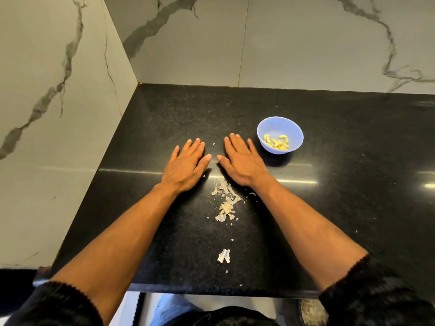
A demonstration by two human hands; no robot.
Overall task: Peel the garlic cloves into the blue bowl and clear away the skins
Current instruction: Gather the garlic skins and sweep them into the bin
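No legible text, label or number — anywhere.

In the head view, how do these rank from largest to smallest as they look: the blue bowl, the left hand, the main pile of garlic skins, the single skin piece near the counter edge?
1. left hand
2. blue bowl and main pile of garlic skins: look alike in extent, so unranked
3. single skin piece

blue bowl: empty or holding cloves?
Holding cloves. Peeled yellow garlic cloves lie in the upright blue bowl; skins remain on the counter.
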